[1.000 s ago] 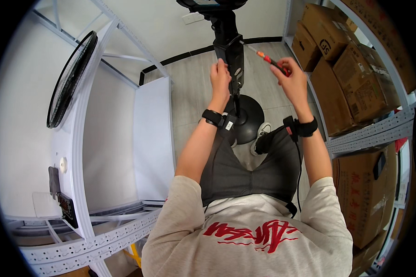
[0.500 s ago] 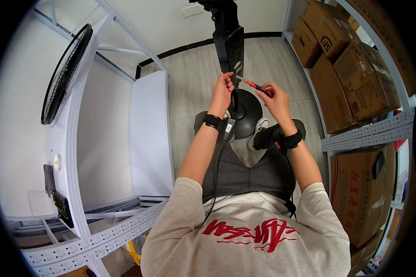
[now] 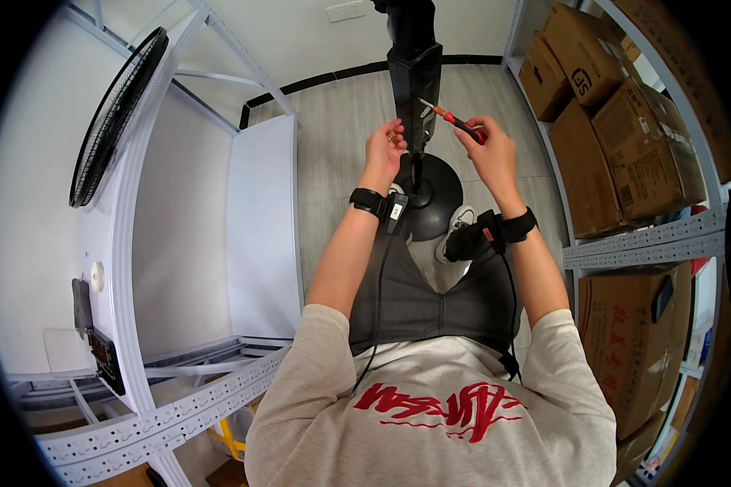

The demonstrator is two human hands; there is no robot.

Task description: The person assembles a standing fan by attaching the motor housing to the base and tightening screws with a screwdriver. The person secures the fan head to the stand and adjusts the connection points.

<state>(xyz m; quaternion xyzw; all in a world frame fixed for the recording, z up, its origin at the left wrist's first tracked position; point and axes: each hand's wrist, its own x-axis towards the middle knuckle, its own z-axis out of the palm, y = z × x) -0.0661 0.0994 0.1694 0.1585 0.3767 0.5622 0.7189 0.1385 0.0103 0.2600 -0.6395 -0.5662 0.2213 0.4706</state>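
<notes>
The person stands over a black standing fan (image 3: 414, 81) whose round base (image 3: 434, 191) rests on the grey floor (image 3: 333, 146), just in front of the feet. The left hand (image 3: 384, 150) is closed on the black upright column of the fan, holding it steady just below the boxy housing. The right hand (image 3: 489, 146) is closed around a red-handled screwdriver (image 3: 455, 122), and its metal tip points toward the side of the housing; I cannot tell surely if the tip already sits in a screw, because this spot is small in the view.

The step in hand seems to be the work on a screw of the fan housing. The next move calls for the tip seated square in the screw head, with the left hand keeping the column from turning.

A round fan grille (image 3: 114, 114) leans on the white metal shelf frame (image 3: 138, 268) at the left, well apart from the hands. Cardboard boxes (image 3: 625, 105) fill the rack at the right.
</notes>
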